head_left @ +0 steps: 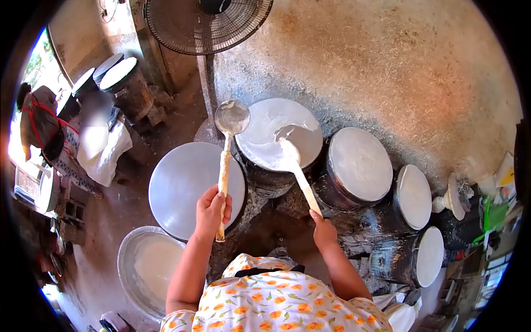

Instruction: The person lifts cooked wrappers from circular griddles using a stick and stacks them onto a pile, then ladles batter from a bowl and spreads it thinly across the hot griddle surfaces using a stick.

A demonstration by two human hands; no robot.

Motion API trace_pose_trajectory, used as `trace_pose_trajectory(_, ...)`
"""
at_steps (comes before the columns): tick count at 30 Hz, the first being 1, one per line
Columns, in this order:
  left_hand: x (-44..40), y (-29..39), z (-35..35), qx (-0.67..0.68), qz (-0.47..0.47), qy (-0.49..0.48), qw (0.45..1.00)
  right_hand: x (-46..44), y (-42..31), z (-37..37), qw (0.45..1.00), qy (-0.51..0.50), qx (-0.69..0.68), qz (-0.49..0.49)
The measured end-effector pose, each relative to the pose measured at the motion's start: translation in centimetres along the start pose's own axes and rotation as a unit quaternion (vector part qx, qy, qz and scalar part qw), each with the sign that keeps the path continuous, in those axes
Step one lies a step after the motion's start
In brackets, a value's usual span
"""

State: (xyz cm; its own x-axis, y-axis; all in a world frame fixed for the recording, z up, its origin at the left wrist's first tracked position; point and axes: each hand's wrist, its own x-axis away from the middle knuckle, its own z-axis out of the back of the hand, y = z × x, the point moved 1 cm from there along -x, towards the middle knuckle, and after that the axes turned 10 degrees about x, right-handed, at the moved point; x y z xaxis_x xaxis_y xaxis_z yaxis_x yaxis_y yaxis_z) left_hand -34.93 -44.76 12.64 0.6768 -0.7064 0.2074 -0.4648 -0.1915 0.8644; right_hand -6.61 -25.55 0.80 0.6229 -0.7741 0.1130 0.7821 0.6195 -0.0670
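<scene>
The brown floor [99, 221] extends along the room's left side. Near its far-left edge, a co-worker [41, 119] stands beside a white sheet [113, 149]; beyond, dark drums [130, 91] with round tops stand near a pillar. A metal basin [128, 263] containing a whitish liquid [157, 265] rests on the floor, just beside the near-left edge of a smooth grey disc [182, 182].

The left hand [212, 210], above the disc's right edge, grips a ladle [224, 166] by its pale handle; the round metal bowl points away from the wearer. A fan [207, 27] stands at the rear, before a stained, rough wall [376, 66].

Right of the ladle, the middle drum [265, 180] carries a white wet layer [260, 119], with a curved greyer streak near its right edge. The right hand [325, 232] grasps the handle end of a white-coated tool [298, 174]; its head lies over the drum top's near-right edge. Whether it touches the layer cannot be determined.

Further right, three sooty drums with pale round tops [359, 163] follow the wall's foot.
</scene>
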Motion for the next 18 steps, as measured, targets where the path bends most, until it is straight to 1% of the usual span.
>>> trace_pose_trajectory(2,-0.3,-0.3,-1.0,0.006,0.013,0.008,1.000,-1.5,0.9,-0.1,1.000,0.001,-0.005,-0.017)
trace_pose_trajectory(4,-0.7,-0.4,-1.9,0.004,0.013,0.004,1.000,-3.8,1.8,-1.7,0.995,0.075,-0.060,-0.010)
trace_pose_trajectory(5,-0.9,-0.5,-2.4,0.003,0.014,0.003,1.000,-4.9,2.0,-2.6,0.979,0.116,-0.165,-0.009)
trace_pose_trajectory(6,-1.1,-0.5,-2.9,-0.001,0.014,0.000,1.000,-4.8,1.6,-2.8,0.979,0.117,-0.169,-0.013)
trace_pose_trajectory(8,-1.6,-0.5,-3.9,-0.006,0.017,0.006,1.000,-3.9,0.5,-2.5,0.954,0.131,-0.258,0.071)
trace_pose_trajectory(9,-1.8,-0.4,-4.2,-0.011,0.018,0.004,1.000,-2.6,0.3,-1.9,0.950,0.123,-0.259,0.120)
trace_pose_trajectory(10,-2.0,-0.4,-4.5,-0.021,0.012,0.003,1.000,-1.8,0.9,-2.3,0.977,0.052,-0.174,0.112)
trace_pose_trajectory(12,-2.4,-0.6,-5.2,-0.036,0.008,0.000,0.999,-0.6,3.1,-2.0,0.993,0.006,-0.097,0.071)
trace_pose_trajectory(14,-2.8,-0.8,-6.0,-0.032,0.010,0.006,0.999,-1.8,5.5,-2.4,0.997,0.010,-0.074,0.034)
trace_pose_trajectory(15,-3.1,-1.0,-6.4,-0.036,0.013,0.005,0.999,-3.4,5.9,-2.3,0.997,0.055,-0.061,0.015)
trace_pose_trajectory(16,-3.5,-1.4,-6.8,-0.038,0.011,0.003,0.999,-5.6,7.2,-4.4,0.989,0.112,-0.093,0.033)
trace_pose_trajectory(18,-4.0,-1.6,-7.8,-0.044,0.007,-0.001,0.999,-8.8,5.9,-1.5,0.994,0.068,-0.080,-0.014)
